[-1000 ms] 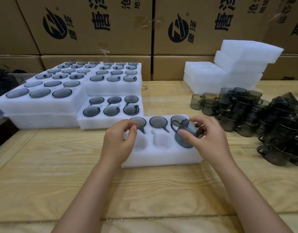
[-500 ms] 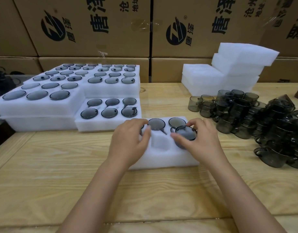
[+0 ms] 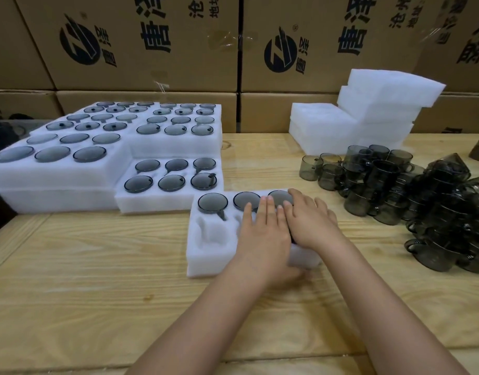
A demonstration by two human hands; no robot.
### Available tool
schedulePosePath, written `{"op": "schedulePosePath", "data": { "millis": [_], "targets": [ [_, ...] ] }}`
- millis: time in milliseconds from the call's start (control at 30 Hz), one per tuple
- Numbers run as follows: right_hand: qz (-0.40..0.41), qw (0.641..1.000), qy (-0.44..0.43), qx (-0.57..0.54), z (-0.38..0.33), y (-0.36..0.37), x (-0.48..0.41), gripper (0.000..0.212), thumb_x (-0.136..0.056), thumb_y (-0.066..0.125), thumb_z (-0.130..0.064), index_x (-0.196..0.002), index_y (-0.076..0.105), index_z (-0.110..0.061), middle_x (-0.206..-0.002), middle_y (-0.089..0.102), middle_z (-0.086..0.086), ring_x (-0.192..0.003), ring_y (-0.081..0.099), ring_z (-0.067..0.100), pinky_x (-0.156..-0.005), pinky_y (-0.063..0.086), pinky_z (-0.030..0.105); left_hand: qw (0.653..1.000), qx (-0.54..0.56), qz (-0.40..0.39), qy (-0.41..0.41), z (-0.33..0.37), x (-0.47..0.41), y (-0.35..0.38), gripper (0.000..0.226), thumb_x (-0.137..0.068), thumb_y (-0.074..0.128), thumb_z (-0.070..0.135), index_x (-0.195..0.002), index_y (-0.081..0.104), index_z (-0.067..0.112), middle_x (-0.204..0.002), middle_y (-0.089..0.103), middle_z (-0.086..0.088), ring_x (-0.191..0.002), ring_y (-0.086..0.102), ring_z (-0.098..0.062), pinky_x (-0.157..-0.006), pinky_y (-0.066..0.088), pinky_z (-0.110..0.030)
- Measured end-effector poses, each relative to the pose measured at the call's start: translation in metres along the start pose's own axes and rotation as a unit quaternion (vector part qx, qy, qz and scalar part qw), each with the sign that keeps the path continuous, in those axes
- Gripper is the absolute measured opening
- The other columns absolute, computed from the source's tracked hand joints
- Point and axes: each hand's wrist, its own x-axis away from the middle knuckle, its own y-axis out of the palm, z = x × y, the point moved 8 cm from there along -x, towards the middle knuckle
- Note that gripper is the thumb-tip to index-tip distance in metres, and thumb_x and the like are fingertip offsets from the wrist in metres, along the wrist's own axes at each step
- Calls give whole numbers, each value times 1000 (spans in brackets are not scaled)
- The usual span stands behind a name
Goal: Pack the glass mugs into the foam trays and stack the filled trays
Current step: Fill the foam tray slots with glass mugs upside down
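Note:
A white foam tray (image 3: pixel 203 259) lies in front of me on the wooden table. Its back row holds three smoky glass mugs (image 3: pixel 212 203). The front left pocket (image 3: pixel 210 234) is empty. My left hand (image 3: pixel 262 234) lies flat with straight fingers over the tray's middle. My right hand (image 3: pixel 307 220) lies flat beside it over the front right pocket, pressing down; the mug beneath it is almost fully hidden. A pile of loose smoky mugs (image 3: pixel 411 190) sits to the right.
Filled foam trays (image 3: pixel 168 204) are stacked at the left, several deep (image 3: pixel 54 174). Empty foam trays (image 3: pixel 368 115) are piled at the back right. Printed cardboard boxes (image 3: pixel 152 44) wall off the table's far edge.
My right hand lowered the mug it held into the front right pocket and flattened over it. My left hand moved right and flattened next to it.

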Motion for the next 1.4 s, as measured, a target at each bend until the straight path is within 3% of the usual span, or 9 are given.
{"op": "schedulePosePath", "data": {
  "millis": [233, 367, 467, 533, 600, 767, 900, 1167, 1400],
  "targets": [
    [65, 998, -20, 19, -5, -9, 7, 48, -100, 20, -43, -142, 27, -22, -133, 52, 9, -119, 48, 33, -93, 38, 44, 1000, -16, -1, 6, 0, 2, -3, 110, -82, 37, 75, -149, -11, 1, -159, -12, -16, -146, -18, -25, -113, -15, -57],
    [113, 991, -22, -62, 2, -15, 11, 46, -98, 28, -48, -129, 43, -18, -122, 58, 9, -109, 54, 32, -79, 40, 38, 986, 138, 91, 19, -31, 17, -28, 97, -82, 33, 77, -152, 9, 14, -161, 8, 0, -147, -2, -8, -116, -14, -48],
    [119, 976, -29, -182, 7, -17, 11, 45, -97, 33, -48, -124, 51, -18, -118, 58, 4, -109, 53, 25, -77, 38, 32, 898, 304, 312, -57, -93, 42, -53, 57, -87, 44, 55, -131, 53, 19, -134, 55, 7, -128, 44, -8, -114, 22, -40],
    [137, 944, -28, -298, 16, -22, 11, 34, -98, 38, -42, -113, 58, -20, -103, 60, -1, -96, 56, 18, -70, 37, 24, 778, 471, 392, -135, -134, 61, -36, 33, -87, 47, 42, -107, 65, 24, -108, 66, 14, -105, 58, -2, -92, 44, -29],
    [206, 918, -20, -340, 34, -39, 11, 25, -97, 44, -32, -108, 61, -18, -97, 62, -3, -84, 57, 15, -64, 37, 14, 671, 574, 425, -199, -157, 72, -11, 19, -85, 47, 39, -92, 63, 31, -94, 67, 18, -88, 60, 2, -76, 44, -22],
    [340, 909, 36, -237, 82, -92, -5, 36, -93, 48, -21, -128, 49, -9, -131, 49, 8, -113, 50, 24, -95, 37, 34, 595, 666, 403, -202, -166, 59, 17, 16, -80, 51, 30, -90, 63, 26, -89, 67, 7, -77, 55, -13, -75, 41, -33],
    [255, 954, 99, -124, 105, -98, -36, 53, -95, 47, -28, -142, 31, -9, -146, 30, 12, -120, 45, 35, -93, 39, 44, 577, 704, 376, -173, -163, 47, 22, 23, -76, 54, 20, -98, 62, 18, -90, 68, -2, -82, 57, -16, -77, 41, -35],
    [244, 960, 103, 89, 109, -113, -49, 28, -94, 46, -7, -119, 50, 4, -111, 57, 27, -98, 55, 45, -75, 44, 43, 557, 736, 352, -153, -163, 40, 29, 20, -84, 56, 5, -102, 60, 12, -89, 64, -8, -89, 53, -26, -80, 38, -40],
    [378, 921, -39, -83, 60, -118, 11, 20, -88, 61, -22, -98, 62, -5, -97, 64, 14, -88, 57, 32, -75, 43, 35, 562, 737, 346, -145, -162, 39, 26, 27, -74, 55, 16, -101, 61, 12, -87, 65, -6, -82, 56, -21, -76, 41, -33]
  ]
}}
